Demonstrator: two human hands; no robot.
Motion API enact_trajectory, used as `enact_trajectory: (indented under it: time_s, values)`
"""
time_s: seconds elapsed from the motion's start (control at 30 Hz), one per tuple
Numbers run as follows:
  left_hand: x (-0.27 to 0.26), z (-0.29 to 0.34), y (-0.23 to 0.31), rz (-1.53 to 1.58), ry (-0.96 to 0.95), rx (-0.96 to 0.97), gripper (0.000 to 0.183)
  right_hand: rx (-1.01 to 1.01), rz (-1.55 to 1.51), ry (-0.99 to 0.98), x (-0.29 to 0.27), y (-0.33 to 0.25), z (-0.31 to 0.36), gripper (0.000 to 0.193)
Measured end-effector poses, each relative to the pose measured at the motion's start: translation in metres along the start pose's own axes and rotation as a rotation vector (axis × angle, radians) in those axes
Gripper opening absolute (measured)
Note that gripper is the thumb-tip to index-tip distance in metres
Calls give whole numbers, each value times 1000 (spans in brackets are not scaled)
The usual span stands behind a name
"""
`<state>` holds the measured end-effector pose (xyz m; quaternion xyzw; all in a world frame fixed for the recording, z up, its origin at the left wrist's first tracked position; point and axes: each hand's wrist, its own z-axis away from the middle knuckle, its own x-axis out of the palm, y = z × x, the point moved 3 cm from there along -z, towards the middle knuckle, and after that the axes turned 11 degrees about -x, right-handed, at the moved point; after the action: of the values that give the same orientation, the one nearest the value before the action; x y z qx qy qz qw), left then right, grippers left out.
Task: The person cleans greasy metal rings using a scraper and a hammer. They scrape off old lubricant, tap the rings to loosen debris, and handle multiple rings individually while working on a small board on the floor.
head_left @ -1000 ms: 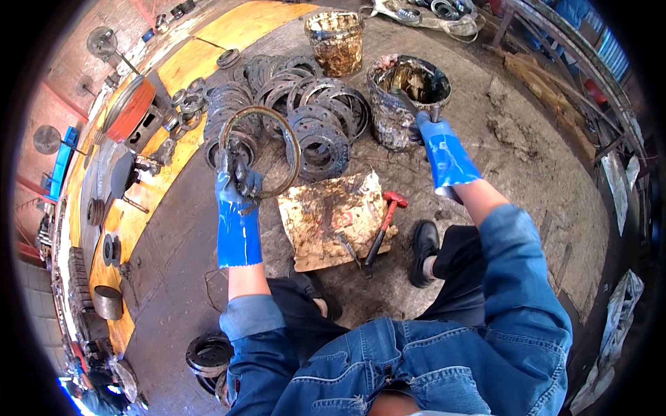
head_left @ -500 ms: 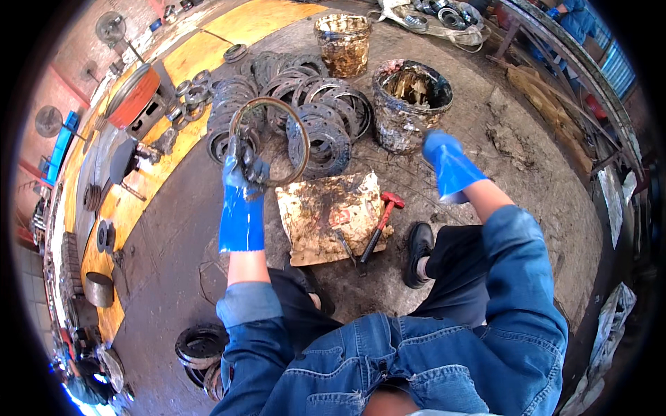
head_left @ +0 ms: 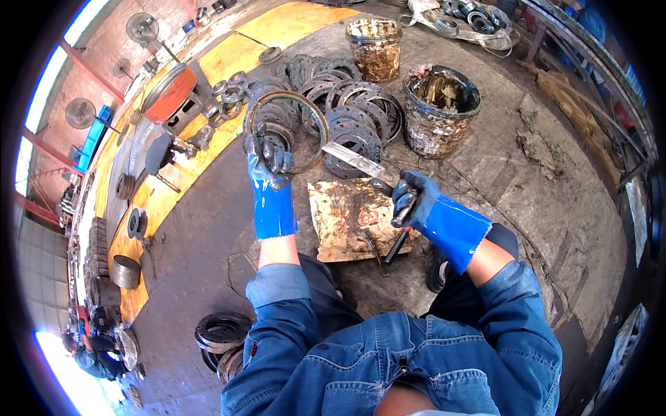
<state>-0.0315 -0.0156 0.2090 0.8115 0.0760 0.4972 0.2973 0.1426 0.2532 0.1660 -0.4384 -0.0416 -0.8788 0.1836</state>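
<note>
Since the earlier frames, we see the right hand [head_left: 411, 197] has left the rusty bucket [head_left: 440, 111] and come back toward the body, now closed around the handle of a flat-bladed scraper [head_left: 357, 161].

In the head view, the scraper's blade points up and left, its tip just beside the rim of the large metal ring [head_left: 286, 132]. The left hand [head_left: 272, 161], in a blue glove like the right, is clenched on the ring's lower edge and holds it upright above the floor [head_left: 208, 229]. Behind the ring lies a pile of dark flanges [head_left: 354, 114], with a second, smaller bucket [head_left: 375, 47] beyond it. Below the hands a stained square board [head_left: 347, 218] rests on the floor, and a red-handled hammer [head_left: 395, 243] lies at its right edge.
</note>
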Motion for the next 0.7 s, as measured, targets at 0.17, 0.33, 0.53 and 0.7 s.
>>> enact_trajectory:
  time_s: [0.17, 0.33, 0.53, 0.7]
  values:
    - [12, 5, -1, 6, -66, 18, 48, 1, -64, 59, 8, 5, -1, 26]
    - [22, 3, -4, 123, -194, -65, 51, -64, -137, -1, 3, -6, -11, 26]
    - [19, 5, -8, 175, -335, -129, 52, -245, -124, -34, 11, -17, -10, 19]
    - [26, 15, -21, 230, -307, -314, 43, -405, 121, -22, 17, -32, -3, 25]
